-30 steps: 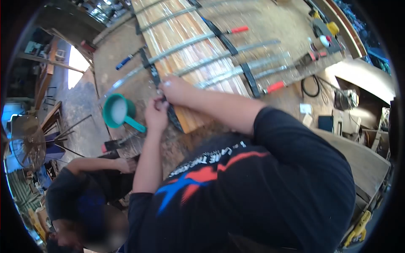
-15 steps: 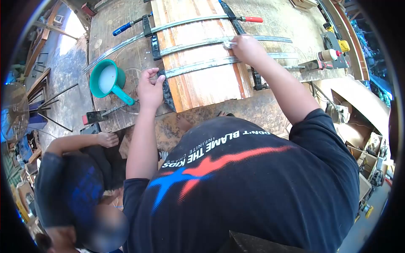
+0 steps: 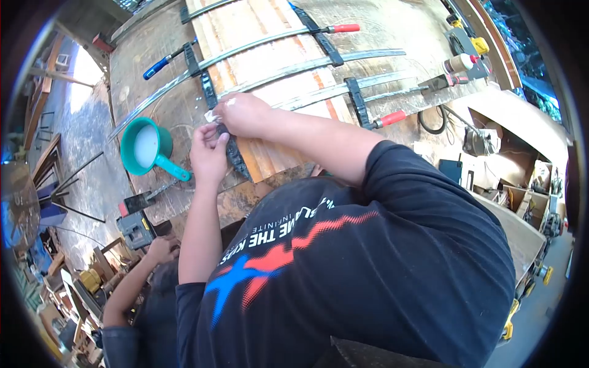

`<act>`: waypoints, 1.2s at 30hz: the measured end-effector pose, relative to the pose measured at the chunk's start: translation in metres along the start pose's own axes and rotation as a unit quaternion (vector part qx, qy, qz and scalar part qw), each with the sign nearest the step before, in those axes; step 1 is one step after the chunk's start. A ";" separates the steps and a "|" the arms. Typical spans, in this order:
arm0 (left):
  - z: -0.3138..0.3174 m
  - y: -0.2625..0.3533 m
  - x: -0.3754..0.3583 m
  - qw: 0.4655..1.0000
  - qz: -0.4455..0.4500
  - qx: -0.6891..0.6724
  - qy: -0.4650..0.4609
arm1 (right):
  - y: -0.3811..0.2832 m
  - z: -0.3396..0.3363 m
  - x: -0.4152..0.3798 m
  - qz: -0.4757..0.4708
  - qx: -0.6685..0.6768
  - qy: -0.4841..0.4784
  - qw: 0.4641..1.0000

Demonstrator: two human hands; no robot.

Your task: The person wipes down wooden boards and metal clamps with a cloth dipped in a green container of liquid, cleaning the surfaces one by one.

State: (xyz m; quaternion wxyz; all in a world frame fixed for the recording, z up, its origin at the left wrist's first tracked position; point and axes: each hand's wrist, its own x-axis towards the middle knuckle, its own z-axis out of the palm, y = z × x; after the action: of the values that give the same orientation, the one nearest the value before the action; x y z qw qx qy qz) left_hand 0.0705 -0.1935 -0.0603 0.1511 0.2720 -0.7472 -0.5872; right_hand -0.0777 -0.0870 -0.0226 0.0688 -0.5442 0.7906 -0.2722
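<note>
My right hand (image 3: pixel 244 115) reaches across the glued wooden panel (image 3: pixel 270 156) to its left edge. Its fingers are closed on a small white rag (image 3: pixel 211 116), mostly hidden by the hand. Just below it is my left hand (image 3: pixel 208 150), fingers curled and thumb drawn in beside the dark clamp jaw (image 3: pixel 236 161); anything within them is hidden. Several bar clamps, among them a metal bar (image 3: pixel 294 69), lie across the panel, which has orange-brown and pale strips. Left of my left hand, a green dipper (image 3: pixel 165 144) holds a whitish liquid.
A red clamp handle (image 3: pixel 391 118) sticks out at the panel's right. A glue bottle (image 3: pixel 460 62) lies at the right of the worktable (image 3: pixel 392 15). At lower left, another person's hand (image 3: pixel 162 248) is near a dark power tool (image 3: pixel 136 230).
My right hand has moved left across the panel with the white rag, close to my left hand. The left hand's fingers have drawn in. The view has shifted, and the other person has moved lower.
</note>
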 end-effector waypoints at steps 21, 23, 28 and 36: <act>0.006 0.000 -0.005 0.997 -0.039 -0.050 0.035 | 0.030 -0.038 0.007 -0.212 0.013 -0.116 0.970; 0.006 0.003 -0.007 0.998 -0.048 -0.009 0.033 | 0.030 -0.042 0.007 -0.186 0.021 -0.131 0.973; 0.006 -0.003 -0.005 0.999 -0.032 0.000 0.042 | 0.022 -0.060 0.005 -0.061 -0.048 -0.173 0.982; -0.001 0.010 -0.003 0.998 -0.049 0.040 0.014 | 0.033 -0.065 0.004 -0.177 -0.126 -0.229 0.949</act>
State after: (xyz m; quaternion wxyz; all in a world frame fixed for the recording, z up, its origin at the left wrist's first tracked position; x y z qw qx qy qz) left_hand 0.0709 -0.1906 -0.0501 0.1214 0.3224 -0.7537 -0.5597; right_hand -0.1331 -0.0589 0.0163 0.1298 -0.7274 0.6722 -0.0463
